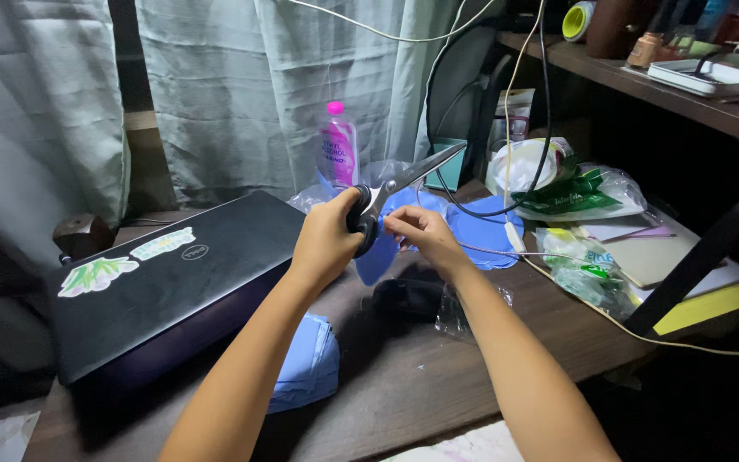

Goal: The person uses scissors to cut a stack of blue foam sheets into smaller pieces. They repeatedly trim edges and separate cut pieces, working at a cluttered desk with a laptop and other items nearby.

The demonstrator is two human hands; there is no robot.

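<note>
Blue fabric hangs pinched in your right hand, just beside the parted blades of the scissors your left hand grips; fingertips seemingly near the edge could get nicked.

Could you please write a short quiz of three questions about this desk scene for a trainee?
1. True or false: the left hand holds the scissors.
2. What does the right hand pinch? A) a piece of blue fabric B) the pink-capped bottle C) the closed laptop
3. Fill in: the stack of blue fabric lies at the near edge of the closed ____.

Key: 1 true; 2 A; 3 laptop.
</note>
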